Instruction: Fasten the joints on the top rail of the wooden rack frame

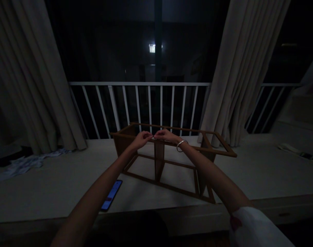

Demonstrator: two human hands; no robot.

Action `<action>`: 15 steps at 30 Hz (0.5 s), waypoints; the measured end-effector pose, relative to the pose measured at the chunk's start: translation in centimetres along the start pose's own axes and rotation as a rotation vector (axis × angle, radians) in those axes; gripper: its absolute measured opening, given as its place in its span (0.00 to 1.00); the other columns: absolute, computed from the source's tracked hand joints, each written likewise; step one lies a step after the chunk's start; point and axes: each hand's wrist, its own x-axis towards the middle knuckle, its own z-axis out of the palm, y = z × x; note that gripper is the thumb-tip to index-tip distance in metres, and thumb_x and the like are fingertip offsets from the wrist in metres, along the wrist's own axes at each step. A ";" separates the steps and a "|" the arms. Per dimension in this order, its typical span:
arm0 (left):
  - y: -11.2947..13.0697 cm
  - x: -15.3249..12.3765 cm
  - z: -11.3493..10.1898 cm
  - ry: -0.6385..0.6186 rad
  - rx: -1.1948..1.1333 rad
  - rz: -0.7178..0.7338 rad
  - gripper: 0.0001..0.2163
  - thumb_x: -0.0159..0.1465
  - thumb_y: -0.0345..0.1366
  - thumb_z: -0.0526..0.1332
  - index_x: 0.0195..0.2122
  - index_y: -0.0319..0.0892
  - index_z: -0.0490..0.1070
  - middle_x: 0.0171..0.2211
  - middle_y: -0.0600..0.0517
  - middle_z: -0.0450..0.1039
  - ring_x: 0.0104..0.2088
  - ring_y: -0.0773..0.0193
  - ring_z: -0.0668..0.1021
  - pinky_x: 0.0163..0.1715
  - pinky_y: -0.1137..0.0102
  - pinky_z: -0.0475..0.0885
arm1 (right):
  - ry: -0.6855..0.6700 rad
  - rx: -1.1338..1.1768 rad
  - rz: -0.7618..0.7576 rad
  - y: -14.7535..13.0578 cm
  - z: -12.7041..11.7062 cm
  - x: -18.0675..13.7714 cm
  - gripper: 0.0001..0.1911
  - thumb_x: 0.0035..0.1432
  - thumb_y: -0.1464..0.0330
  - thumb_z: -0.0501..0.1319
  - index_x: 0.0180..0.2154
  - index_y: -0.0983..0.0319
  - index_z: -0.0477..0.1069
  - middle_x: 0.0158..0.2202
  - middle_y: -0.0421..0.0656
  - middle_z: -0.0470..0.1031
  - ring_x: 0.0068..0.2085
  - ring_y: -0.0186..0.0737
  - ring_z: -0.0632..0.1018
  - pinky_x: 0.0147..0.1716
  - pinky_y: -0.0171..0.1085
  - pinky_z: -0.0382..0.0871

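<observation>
A brown wooden shelf frame [159, 152] lies on its side on the pale window ledge. Over its upper rail, near the middle divider, my left hand [143, 139] and my right hand [166, 136] meet almost fingertip to fingertip. Both hands are closed in a pinch. Something tiny and pale shows between the fingertips, too small and dark to name. A silvery bangle [180, 145] circles my right wrist. Below my left forearm, a phone [112, 195] with a lit screen lies on the ledge.
White railing [141, 84] runs behind the frame, before a dark window. Long curtains hang at left [35, 75] and right [236, 68]. Crumpled patterned cloth [30, 163] lies on the ledge [76, 192] at left; a strap [295, 151] lies at right.
</observation>
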 end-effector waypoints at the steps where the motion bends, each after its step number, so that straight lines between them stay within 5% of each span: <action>1: -0.2 -0.2 0.0 0.031 0.014 0.004 0.14 0.52 0.43 0.56 0.31 0.36 0.70 0.29 0.50 0.69 0.31 0.66 0.71 0.31 0.72 0.65 | -0.002 -0.001 -0.004 -0.1 0.0 0.0 0.20 0.43 0.56 0.59 0.32 0.67 0.70 0.26 0.40 0.67 0.27 0.29 0.65 0.24 0.30 0.55; 15: 1.1 -1.6 0.0 0.104 0.038 -0.027 0.14 0.53 0.43 0.54 0.29 0.36 0.70 0.27 0.51 0.70 0.29 0.66 0.70 0.30 0.74 0.64 | 0.012 -0.067 -0.001 0.4 0.1 0.2 0.21 0.43 0.56 0.59 0.32 0.67 0.69 0.25 0.39 0.65 0.26 0.29 0.63 0.24 0.30 0.55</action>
